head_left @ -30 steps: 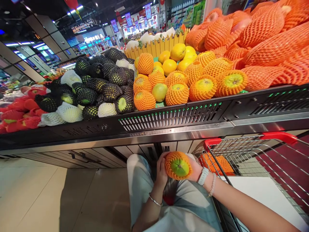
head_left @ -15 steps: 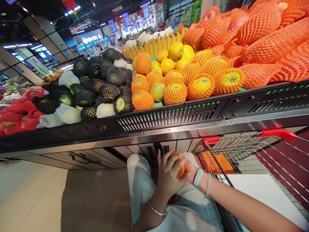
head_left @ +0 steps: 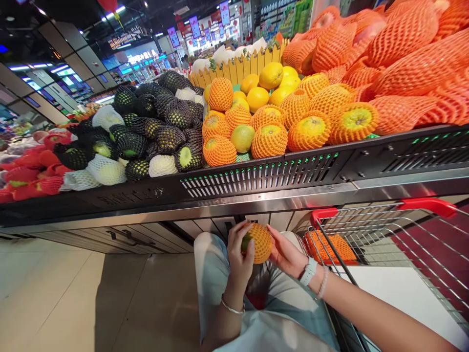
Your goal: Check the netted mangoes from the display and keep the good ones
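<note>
I hold a round fruit in an orange foam net (head_left: 258,242) between both hands, low in front of my light trousers. My left hand (head_left: 239,256) wraps its left side with curled fingers. My right hand (head_left: 287,254), with a white watch and a bead bracelet on the wrist, cups its right side. Just above is the display shelf, where a pile of orange-netted fruits (head_left: 271,139) lies. A metal shopping cart with red corners (head_left: 384,234) stands to my right, with another orange-netted fruit (head_left: 330,247) inside it.
The black shelf edge with a steel rail (head_left: 256,198) runs across in front of me. Black- and white-netted fruits (head_left: 146,142) lie to the left, red ones (head_left: 29,171) further left, big orange-netted ones (head_left: 403,73) at the right. Pale floor tiles (head_left: 73,303) spread to my left.
The fruit has been turned in my hands: its green end faced me a second ago, now the netted side does. My left hand moved from over the fruit back to its left side.
</note>
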Demonstrator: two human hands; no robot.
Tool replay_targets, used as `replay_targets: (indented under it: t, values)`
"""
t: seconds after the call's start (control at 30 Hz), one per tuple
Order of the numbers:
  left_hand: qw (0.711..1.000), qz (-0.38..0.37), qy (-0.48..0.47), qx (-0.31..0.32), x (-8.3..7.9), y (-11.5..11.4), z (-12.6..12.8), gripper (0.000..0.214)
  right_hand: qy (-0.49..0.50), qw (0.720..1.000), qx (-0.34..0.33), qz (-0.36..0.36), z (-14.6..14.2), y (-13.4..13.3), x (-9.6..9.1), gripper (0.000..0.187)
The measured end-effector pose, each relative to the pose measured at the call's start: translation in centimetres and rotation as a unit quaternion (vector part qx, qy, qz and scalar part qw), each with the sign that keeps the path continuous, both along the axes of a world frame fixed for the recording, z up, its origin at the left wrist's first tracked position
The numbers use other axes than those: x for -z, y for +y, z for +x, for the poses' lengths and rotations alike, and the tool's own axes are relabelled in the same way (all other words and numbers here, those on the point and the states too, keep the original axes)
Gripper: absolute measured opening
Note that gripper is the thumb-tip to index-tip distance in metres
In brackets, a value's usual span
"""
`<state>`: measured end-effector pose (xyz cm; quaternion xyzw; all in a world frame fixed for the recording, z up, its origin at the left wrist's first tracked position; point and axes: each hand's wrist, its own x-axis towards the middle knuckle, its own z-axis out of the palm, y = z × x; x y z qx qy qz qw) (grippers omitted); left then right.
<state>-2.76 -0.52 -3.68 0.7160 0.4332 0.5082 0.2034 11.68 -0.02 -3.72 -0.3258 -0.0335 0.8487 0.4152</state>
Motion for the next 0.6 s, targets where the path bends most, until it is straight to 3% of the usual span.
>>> replay_targets:
  t: [0.13,0.23,0.33,0.4,0.47,0.53,0.57,0.6]
  values:
    - [0.999,-0.020,0.021,0.016,-0.1,0.0,-0.8,0.034,-0.011,0.999,-0.023,0.020,0.5,0.1,-0.6,0.041]
    - [0.999,-0.033,-0.013,0.012,0.1,0.1,-1.4,0.034,-0.033,0.998,-0.033,0.036,0.9,0.2,-1.2,0.042]
    - [0.994,-0.043,-0.103,-0.011,0.9,0.5,-1.5,0.037,-0.044,0.998,-0.026,0.044,1.3,0.3,-2.0,0.040]
    - [0.970,-0.081,-0.225,-0.046,1.7,1.0,-1.3,0.036,-0.054,0.997,-0.015,0.050,1.5,0.1,-2.7,0.038]
    - [0.904,-0.166,-0.383,-0.090,2.3,1.5,-0.9,0.035,-0.088,0.991,-0.012,0.097,1.8,-0.2,-3.3,0.040]
    - [0.797,-0.281,-0.523,-0.111,2.8,1.9,-0.4,0.036,-0.172,0.964,-0.004,0.200,2.0,-0.7,-3.6,0.043]
    - [0.738,-0.331,-0.578,-0.109,2.9,2.0,-0.1,0.036,-0.240,0.933,0.018,0.268,2.1,-0.9,-3.5,0.042]
    - [0.684,-0.370,-0.621,-0.099,2.9,2.0,0.2,0.035,-0.315,0.884,0.055,0.341,2.2,-1.0,-3.2,0.040]
